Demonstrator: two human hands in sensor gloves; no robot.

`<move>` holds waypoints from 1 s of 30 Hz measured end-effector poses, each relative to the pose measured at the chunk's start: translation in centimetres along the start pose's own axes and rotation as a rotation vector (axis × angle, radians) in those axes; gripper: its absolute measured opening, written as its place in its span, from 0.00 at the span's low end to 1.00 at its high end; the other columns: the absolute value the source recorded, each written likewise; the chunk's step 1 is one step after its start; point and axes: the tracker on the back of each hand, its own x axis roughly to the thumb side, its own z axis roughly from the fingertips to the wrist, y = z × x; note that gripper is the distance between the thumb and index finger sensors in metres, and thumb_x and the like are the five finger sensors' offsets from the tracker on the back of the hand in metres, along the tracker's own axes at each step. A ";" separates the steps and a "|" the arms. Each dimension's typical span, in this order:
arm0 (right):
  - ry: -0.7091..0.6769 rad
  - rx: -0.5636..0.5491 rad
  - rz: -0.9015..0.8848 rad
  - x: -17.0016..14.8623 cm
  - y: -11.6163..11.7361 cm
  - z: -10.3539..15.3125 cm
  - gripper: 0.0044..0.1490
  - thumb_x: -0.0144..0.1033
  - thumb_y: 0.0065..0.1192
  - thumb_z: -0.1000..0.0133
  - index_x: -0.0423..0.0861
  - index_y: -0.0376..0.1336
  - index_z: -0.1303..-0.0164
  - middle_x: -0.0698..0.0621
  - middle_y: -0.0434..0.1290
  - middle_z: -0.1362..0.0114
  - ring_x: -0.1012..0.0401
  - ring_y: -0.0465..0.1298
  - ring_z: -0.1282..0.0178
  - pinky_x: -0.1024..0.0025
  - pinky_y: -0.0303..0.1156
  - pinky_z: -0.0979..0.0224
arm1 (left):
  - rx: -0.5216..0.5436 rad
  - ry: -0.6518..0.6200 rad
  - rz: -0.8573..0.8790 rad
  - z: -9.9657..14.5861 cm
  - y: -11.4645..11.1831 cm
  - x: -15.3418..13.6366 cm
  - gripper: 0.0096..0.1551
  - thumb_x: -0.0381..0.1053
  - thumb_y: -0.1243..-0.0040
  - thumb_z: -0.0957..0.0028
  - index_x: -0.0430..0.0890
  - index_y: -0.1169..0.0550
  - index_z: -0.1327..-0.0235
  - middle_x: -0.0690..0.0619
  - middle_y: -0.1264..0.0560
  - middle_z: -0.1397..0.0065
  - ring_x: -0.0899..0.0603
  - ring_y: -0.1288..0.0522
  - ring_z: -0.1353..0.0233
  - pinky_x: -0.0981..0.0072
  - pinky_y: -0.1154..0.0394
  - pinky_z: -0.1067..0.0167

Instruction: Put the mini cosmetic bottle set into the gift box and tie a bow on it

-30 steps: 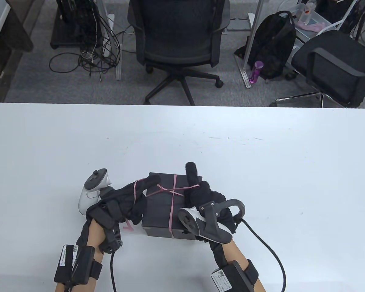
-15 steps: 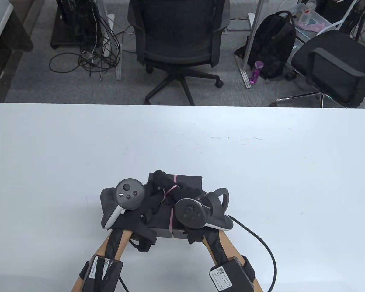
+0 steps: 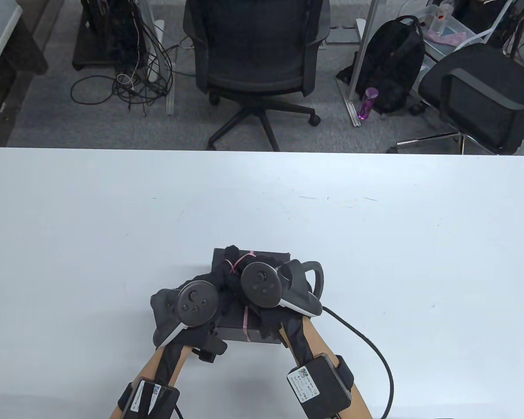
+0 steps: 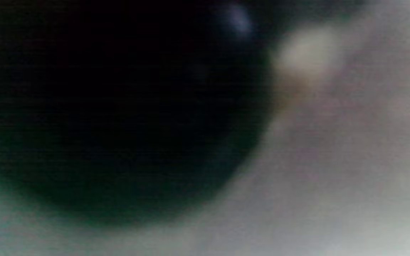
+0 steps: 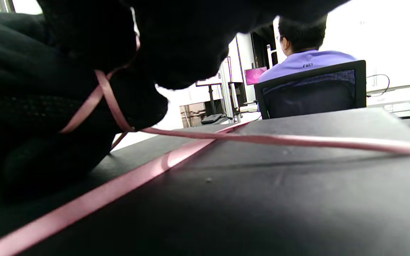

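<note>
The black gift box (image 3: pixel 270 257) lies shut near the table's front edge, with a thin pink ribbon (image 3: pixel 246 317) wrapped over its lid. Both gloved hands crowd over the lid and hide most of it. My left hand (image 3: pixel 225 270) and right hand (image 3: pixel 255 264) meet at the middle of the lid, fingers curled on the ribbon. In the right wrist view the ribbon (image 5: pixel 262 138) runs taut across the lid (image 5: pixel 297 185) and loops round dark gloved fingers (image 5: pixel 30 106) at the left. The left wrist view is a dark blur. No bottles show.
The white table (image 3: pixel 113 218) stretches wide around the box. A black cable (image 3: pixel 367 345) trails from my right wrist. Beyond the far edge stand two office chairs (image 3: pixel 255 48) (image 3: pixel 480 96) and a backpack (image 3: pixel 395 61). A person (image 5: pixel 304 60) sits in the background.
Both hands have closed in from the box's sides over the lid and turned palm down. The ribbon cross seen a second ago is now hidden under the fingers.
</note>
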 end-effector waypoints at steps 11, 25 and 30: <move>0.009 0.111 -0.227 -1.5 0.6 -0.7 0.19 0.43 0.64 0.38 0.41 0.74 0.53 0.50 0.79 0.60 0.65 0.76 0.74 0.70 0.79 0.68 | 0.011 -0.049 0.064 0.5 -0.1 -0.6 0.33 0.61 0.39 0.42 0.61 0.38 0.26 0.65 0.18 0.70 0.57 0.24 0.77 0.65 0.18 0.67; -0.139 0.320 -0.617 -5.0 3.1 -1.6 0.20 0.44 0.67 0.41 0.39 0.74 0.54 0.50 0.77 0.61 0.66 0.74 0.74 0.71 0.77 0.68 | 0.003 -0.330 0.289 0.4 -0.4 -2.2 0.25 0.53 0.37 0.41 0.67 0.33 0.35 0.58 0.17 0.66 0.53 0.24 0.76 0.57 0.21 0.68; -0.174 0.362 -0.566 -4.9 3.3 -1.5 0.20 0.44 0.67 0.42 0.40 0.74 0.53 0.50 0.78 0.61 0.67 0.74 0.74 0.73 0.76 0.67 | -0.044 -0.424 0.163 0.0 0.2 -1.6 0.24 0.52 0.36 0.44 0.66 0.30 0.36 0.57 0.17 0.68 0.52 0.24 0.76 0.59 0.19 0.66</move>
